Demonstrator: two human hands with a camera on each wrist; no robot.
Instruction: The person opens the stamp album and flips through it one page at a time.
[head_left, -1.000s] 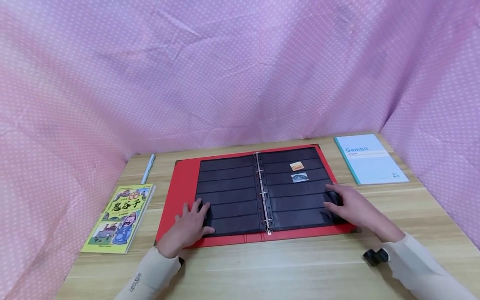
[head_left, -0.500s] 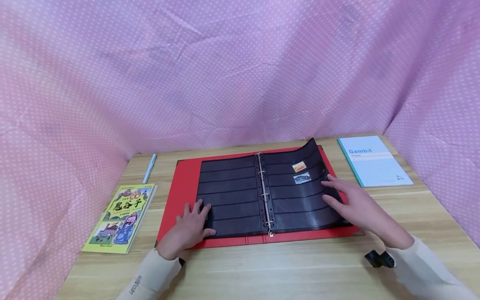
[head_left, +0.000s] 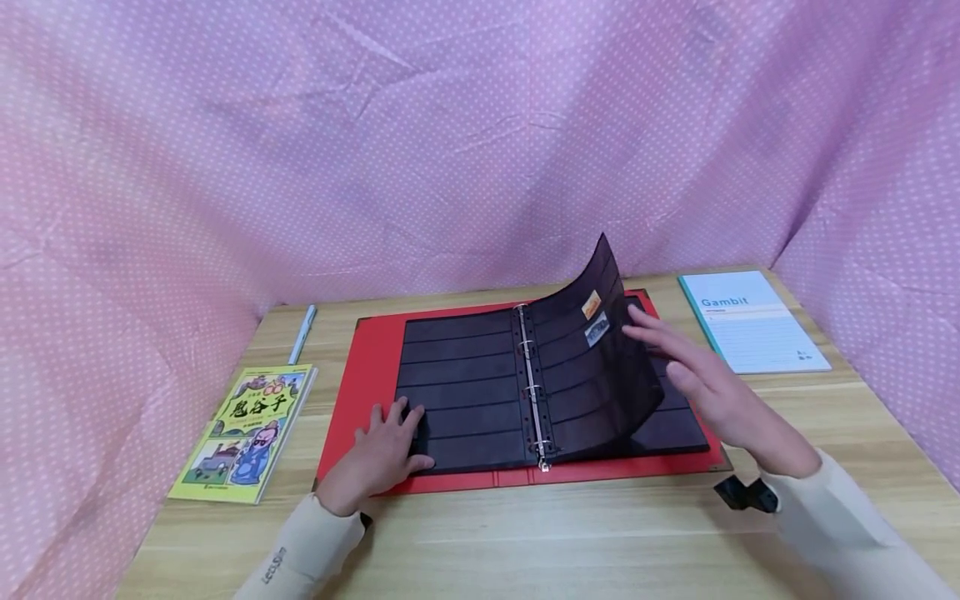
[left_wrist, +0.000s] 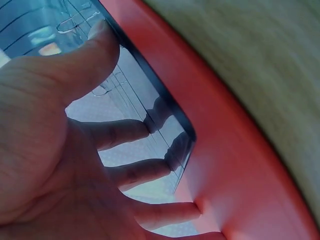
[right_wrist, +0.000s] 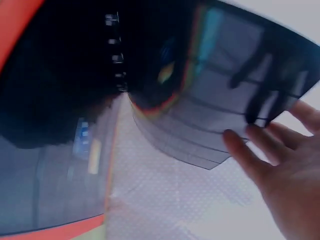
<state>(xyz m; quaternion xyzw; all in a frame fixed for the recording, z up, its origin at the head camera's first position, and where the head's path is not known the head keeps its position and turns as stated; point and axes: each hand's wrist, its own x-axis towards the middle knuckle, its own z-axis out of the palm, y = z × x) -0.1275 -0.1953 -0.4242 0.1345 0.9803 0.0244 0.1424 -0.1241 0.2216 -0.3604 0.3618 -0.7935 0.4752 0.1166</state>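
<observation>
A red ring binder (head_left: 360, 358) lies spread on the table with black pocket pages. Its left page (head_left: 465, 371) lies flat, and the left hand (head_left: 378, 457) rests on that page's lower left corner and the red cover, fingers spread. The right-hand page (head_left: 577, 375) stands lifted and curved, holding an orange stamp (head_left: 592, 305) and a grey-blue stamp (head_left: 597, 330). Against its raised outer edge are the extended fingers of the right hand (head_left: 712, 392); in the right wrist view the right hand (right_wrist: 295, 175) touches the page (right_wrist: 215, 110). Another black page (head_left: 678, 417) lies beneath.
A yellow comic-style book (head_left: 243, 437) lies at the left, with a pale blue pen (head_left: 302, 335) behind it. At the back right is a white and teal notebook (head_left: 757, 323). Pink dotted cloth (head_left: 480, 150) hangs behind the wooden table (head_left: 525, 542).
The right-hand page has risen from flat and bent toward the left, uncovering the page below. The right hand has moved up and slightly left with it; the left hand has stayed put.
</observation>
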